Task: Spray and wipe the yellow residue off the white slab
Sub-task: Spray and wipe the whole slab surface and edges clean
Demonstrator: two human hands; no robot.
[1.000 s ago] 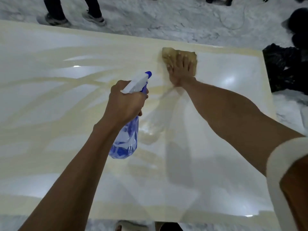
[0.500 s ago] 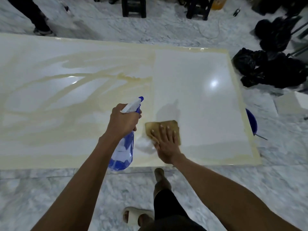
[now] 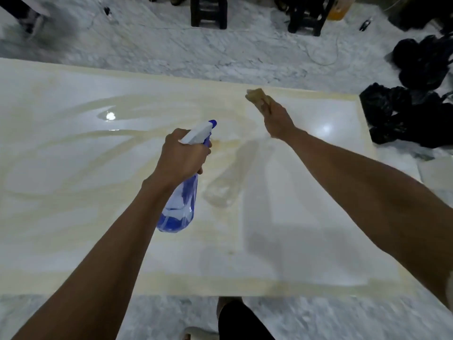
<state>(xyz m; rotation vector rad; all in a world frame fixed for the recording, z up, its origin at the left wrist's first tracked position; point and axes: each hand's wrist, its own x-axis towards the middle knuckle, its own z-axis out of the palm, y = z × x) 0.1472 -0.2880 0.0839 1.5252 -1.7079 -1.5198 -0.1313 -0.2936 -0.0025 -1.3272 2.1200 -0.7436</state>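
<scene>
A large white slab [image 3: 306, 192] lies flat on the marble floor, streaked with yellow residue [image 3: 81, 143] across its left and middle parts and along its borders. My left hand [image 3: 181, 157] grips a clear spray bottle [image 3: 181, 204] with blue liquid and a white-and-blue nozzle, held above the slab's middle. My right hand [image 3: 278, 121] clutches a yellowed cloth [image 3: 258, 98] near the slab's far edge, apparently lifted off the surface. The slab's right part looks cleaner and glossy.
Black plastic bags [image 3: 416, 106] are piled by the slab's right edge. Dark stool legs [image 3: 208, 13] and a cable stand on the floor beyond the far edge. My own leg and sandalled foot [image 3: 235, 320] are at the near edge. A person's shoe [image 3: 31, 23] is far left.
My right hand has carried the cloth from the slab's near edge back up to the far edge. The left hand with the bottle has stayed over the middle.
</scene>
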